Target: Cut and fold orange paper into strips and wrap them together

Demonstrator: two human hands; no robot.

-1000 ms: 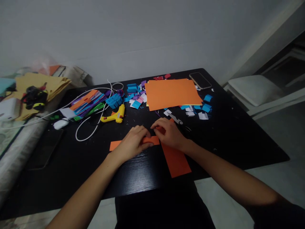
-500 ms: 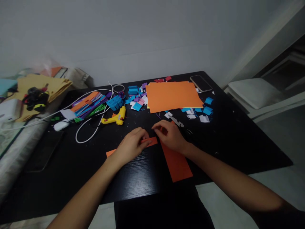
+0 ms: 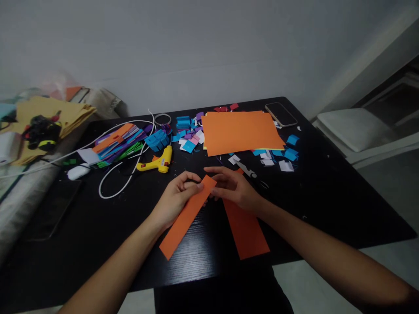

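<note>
An orange paper strip (image 3: 185,220) is raised at a slant, its lower end toward the table's front edge. My left hand (image 3: 176,196) is closed on its upper part, thumb on top and fingers underneath. At the strip's top corner, my right hand (image 3: 237,189) has its thumb against the edge; its index finger stretches out above, and the other fingers are partly hidden. Under the right hand lies a wider orange paper piece (image 3: 247,231), flat on the black table. Scissors (image 3: 248,170) rest just beyond that hand, their handles hard to make out.
A stack of orange sheets (image 3: 242,131) lies at the back among small paper scraps (image 3: 190,144). Left of it are a yellow glue gun (image 3: 159,162), a white cable (image 3: 119,192) and bundled coloured strips (image 3: 121,141). Phones lie at back right (image 3: 280,114) and left (image 3: 54,209).
My left hand has lifted the orange strip off the table and turned it to a steeper slant. My right hand has come left to its top end. The view has shifted slightly.
</note>
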